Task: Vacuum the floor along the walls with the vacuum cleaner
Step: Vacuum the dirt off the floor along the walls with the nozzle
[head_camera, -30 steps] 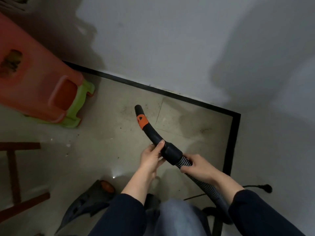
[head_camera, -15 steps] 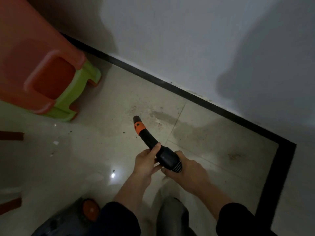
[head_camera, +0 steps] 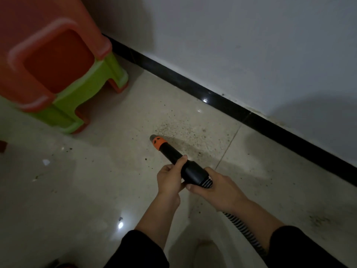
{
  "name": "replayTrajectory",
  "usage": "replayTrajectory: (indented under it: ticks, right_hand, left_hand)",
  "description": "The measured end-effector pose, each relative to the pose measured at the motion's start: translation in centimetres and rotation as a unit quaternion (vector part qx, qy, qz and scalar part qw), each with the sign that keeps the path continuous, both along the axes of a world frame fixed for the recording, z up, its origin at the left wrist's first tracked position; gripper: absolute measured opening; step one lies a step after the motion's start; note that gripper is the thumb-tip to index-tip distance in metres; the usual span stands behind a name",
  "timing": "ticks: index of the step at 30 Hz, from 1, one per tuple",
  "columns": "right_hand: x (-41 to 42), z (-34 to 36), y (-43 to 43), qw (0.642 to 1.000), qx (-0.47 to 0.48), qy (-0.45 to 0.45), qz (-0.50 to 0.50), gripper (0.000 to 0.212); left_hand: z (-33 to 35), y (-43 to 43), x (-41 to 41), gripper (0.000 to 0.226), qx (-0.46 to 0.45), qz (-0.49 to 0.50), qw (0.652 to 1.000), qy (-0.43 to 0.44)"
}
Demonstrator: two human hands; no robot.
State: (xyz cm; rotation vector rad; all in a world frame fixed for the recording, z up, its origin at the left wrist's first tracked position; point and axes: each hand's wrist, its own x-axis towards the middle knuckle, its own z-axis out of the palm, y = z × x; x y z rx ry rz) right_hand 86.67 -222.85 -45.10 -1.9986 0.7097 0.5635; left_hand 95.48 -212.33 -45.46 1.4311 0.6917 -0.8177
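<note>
left hand (head_camera: 170, 179) grips nozzle (head_camera: 170, 151) | right hand (head_camera: 219, 189) grips hose (head_camera: 239, 223) | both unchanged; stools (head_camera: 58, 74) now larger in view

Both hands gripping vacuum nozzle (head_camera: 173, 154), left hand (head_camera: 170, 180), right hand (head_camera: 218, 188)

Open tiled floor (head_camera: 100, 190) lies between stacked plastic stools (head_camera: 58, 74), upper left, and the black baseboard (head_camera: 193, 89) bounding the wall (head_camera: 231, 45).
</note>
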Motion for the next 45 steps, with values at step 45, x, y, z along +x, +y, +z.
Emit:
replayTrajectory:
  ticks: [45]
  right_hand:
    - [9.8, -4.5, -3.9, 0.985, -0.074, -0.120, -0.098, 0.050]
  left_hand:
    - [-4.9, -5.8, 11.4, 0.026, -0.102, -0.041, 0.992, -0.069]
